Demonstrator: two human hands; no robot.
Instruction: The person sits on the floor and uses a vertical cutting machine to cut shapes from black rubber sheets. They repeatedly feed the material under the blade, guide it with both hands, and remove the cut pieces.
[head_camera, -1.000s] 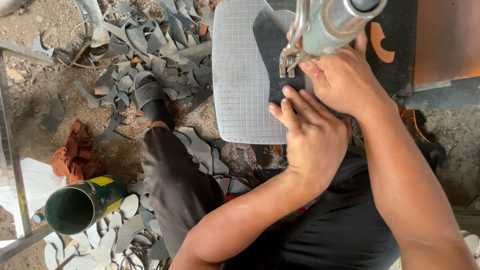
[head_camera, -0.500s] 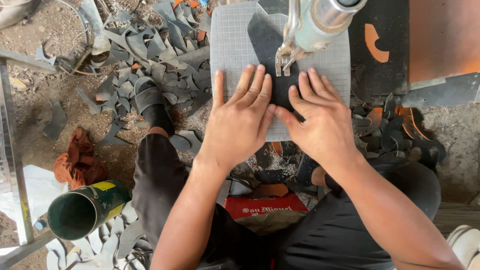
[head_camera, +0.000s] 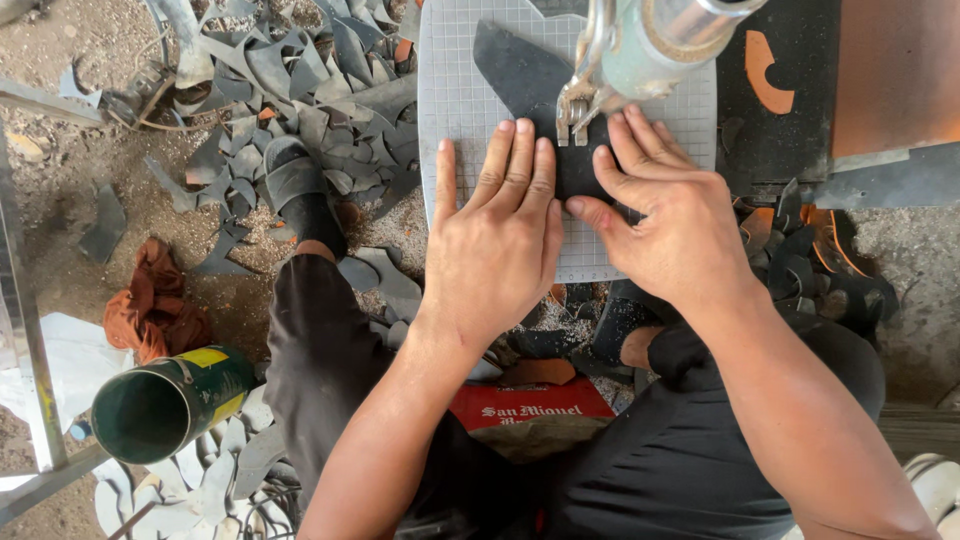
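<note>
Both hands lie flat and open, palms down, on a dark sole-shaped piece of rubber (head_camera: 540, 100) that rests on a pale grey gridded cutting board (head_camera: 450, 90). The left hand (head_camera: 495, 250) has its fingers spread and pointing away, the fingertips pressing the near part of the dark piece, the palm over the bare grid. The right hand (head_camera: 665, 220) sits just beside it to the right, thumb touching the left hand's little-finger side, fingers angled toward the far left and pressing the same piece. Neither hand is closed around anything.

The dark piece runs diagonally from the far left of the board toward the hands. Right above it, between the two sets of fingertips, hangs the metal foot of a machine head (head_camera: 650, 50), pale green and steel, touching or almost touching the piece; which of the two cannot be told.

To the right of the board is a black sheet (head_camera: 770, 130) with an orange cut-out shape. On the ground to the far left lies a heap of grey rubber offcuts (head_camera: 290, 90). Near left, a green and yellow tin can (head_camera: 170, 405) lies on its side, open end toward the camera, with a rust-coloured rag (head_camera: 150, 305) just beyond it. The person's knees in dark trousers (head_camera: 330, 370) frame the near edge
</note>
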